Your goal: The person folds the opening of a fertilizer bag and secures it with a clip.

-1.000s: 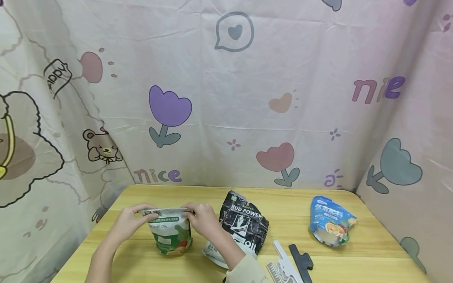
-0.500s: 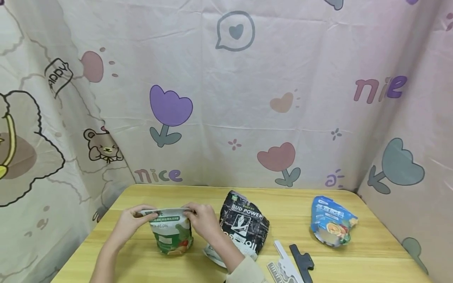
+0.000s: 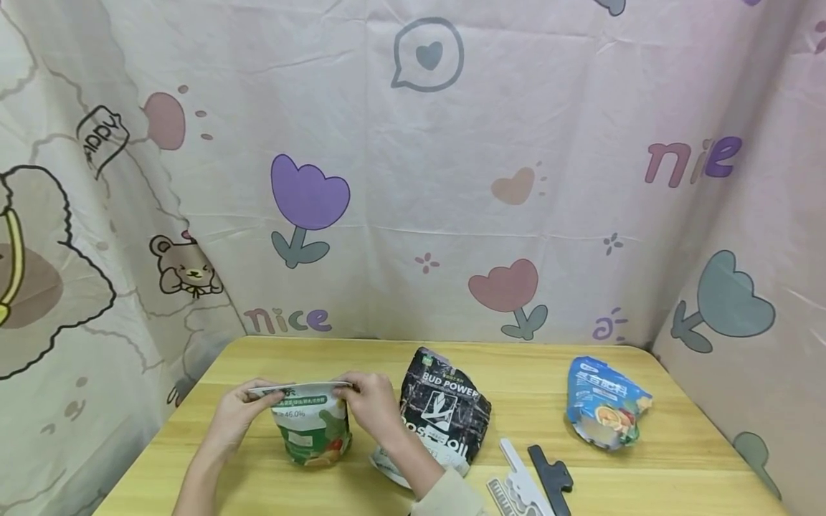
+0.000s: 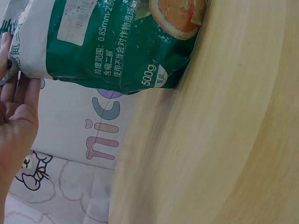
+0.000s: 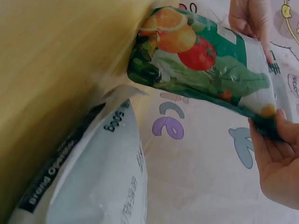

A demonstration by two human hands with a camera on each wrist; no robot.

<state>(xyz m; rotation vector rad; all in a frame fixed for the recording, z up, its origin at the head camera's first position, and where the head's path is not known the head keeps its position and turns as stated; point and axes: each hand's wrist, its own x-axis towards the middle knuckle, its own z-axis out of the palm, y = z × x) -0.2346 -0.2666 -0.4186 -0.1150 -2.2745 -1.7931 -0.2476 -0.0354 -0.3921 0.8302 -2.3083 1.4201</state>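
A green and white pouch [image 3: 312, 428], printed with fruit and vegetables, stands upright on the left of the table in the head view. My left hand [image 3: 235, 414] pinches its top edge at the left corner, thumb in front and fingers behind. At the right corner my right hand [image 3: 373, 405] pinches the same folded-looking edge. The left wrist view shows the pouch's lower part [image 4: 117, 42] with "500g" on it, beside the left hand [image 4: 18, 116]. Both hands appear on the pouch in the right wrist view, the right hand [image 5: 280, 163] nearest.
A black and white pouch [image 3: 445, 408] lies just right of the right forearm. Farther right is a blue pouch [image 3: 603, 401]. A white clip [image 3: 521, 480] and a black clip [image 3: 551, 479] lie near the front of the wooden table [image 3: 684, 459]. A printed curtain hangs behind.
My left hand has shifted slightly right and down, and the pouch's top edge looks tilted a little toward me. The right hand stays at its corner.
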